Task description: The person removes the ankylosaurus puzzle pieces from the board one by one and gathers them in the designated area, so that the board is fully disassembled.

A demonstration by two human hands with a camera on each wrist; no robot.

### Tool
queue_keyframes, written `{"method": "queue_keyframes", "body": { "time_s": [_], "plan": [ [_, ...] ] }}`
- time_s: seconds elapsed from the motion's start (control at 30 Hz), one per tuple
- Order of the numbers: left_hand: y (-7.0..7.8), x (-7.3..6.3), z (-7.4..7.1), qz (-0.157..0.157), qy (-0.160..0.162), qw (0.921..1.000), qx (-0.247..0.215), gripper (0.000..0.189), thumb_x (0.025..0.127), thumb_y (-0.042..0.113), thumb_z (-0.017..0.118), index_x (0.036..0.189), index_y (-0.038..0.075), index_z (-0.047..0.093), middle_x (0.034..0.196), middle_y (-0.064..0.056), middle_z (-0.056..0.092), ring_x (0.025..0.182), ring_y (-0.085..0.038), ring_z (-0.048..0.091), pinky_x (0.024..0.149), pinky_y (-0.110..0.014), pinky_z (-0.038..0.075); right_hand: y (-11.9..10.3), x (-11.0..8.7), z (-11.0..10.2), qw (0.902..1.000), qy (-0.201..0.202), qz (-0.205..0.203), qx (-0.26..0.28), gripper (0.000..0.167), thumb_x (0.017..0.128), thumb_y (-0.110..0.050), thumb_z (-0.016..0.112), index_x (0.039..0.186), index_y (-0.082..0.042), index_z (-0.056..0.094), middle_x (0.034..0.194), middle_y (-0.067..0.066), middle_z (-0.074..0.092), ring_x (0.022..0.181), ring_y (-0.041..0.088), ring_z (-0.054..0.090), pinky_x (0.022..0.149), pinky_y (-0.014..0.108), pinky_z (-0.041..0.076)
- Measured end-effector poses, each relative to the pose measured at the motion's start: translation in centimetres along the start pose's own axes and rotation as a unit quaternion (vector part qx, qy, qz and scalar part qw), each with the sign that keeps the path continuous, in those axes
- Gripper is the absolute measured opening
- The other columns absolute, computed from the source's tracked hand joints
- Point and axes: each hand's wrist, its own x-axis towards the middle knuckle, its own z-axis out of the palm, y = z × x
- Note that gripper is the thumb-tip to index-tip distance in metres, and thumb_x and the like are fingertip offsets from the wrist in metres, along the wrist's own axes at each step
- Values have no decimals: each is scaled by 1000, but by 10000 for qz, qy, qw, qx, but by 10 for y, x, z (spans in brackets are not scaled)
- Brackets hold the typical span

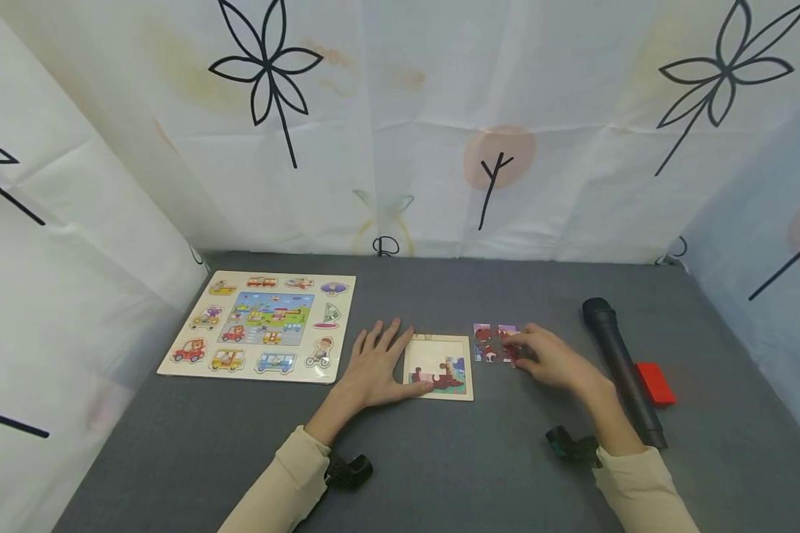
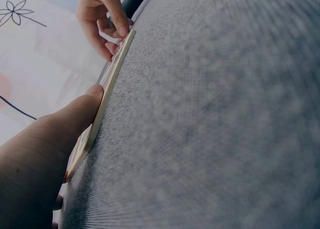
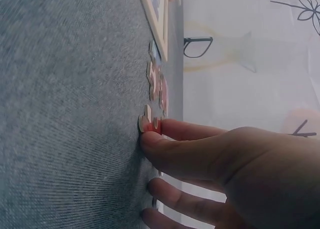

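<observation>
A small wooden puzzle frame lies flat on the grey table, with joined pieces along its lower and right parts and bare wood above. My left hand rests at its left side, fingers spread and the thumb lying over the lower edge. Right of the frame are loose jigsaw pieces, dark red and purple, set close together. Among them my right hand pinches a puzzle piece between thumb and index finger, low against the table in the right wrist view. The fingers partly cover that piece.
At the left lies a large picture puzzle board with vehicles. A black microphone lies right of my right hand, beside a red block. Printed white cloth closes off the table's back and sides.
</observation>
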Motion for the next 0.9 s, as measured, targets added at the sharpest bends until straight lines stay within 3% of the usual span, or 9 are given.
{"method": "queue_keyframes", "body": {
  "time_s": [0.23, 0.9],
  "plan": [
    [0, -1, 0, -23, 6, 10000, 25, 105, 80, 80, 61, 163, 24, 29, 172, -10, 23, 160, -41, 17, 127, -64, 13, 0, -1, 2, 10000, -13, 52, -30, 35, 89, 0, 73, 124, 0, 71, 102, 9, 64, 88, 18, 56, 75, 36, 48],
    [0, -2, -1, -4, -6, 10000, -6, 105, 80, 78, 62, 163, 23, 29, 172, -10, 23, 159, -41, 17, 127, -64, 14, -1, 0, 2, 9999, 2, 119, -58, 35, 89, -1, 73, 124, -1, 72, 102, 9, 63, 87, 18, 56, 74, 35, 47]
  ]
}}
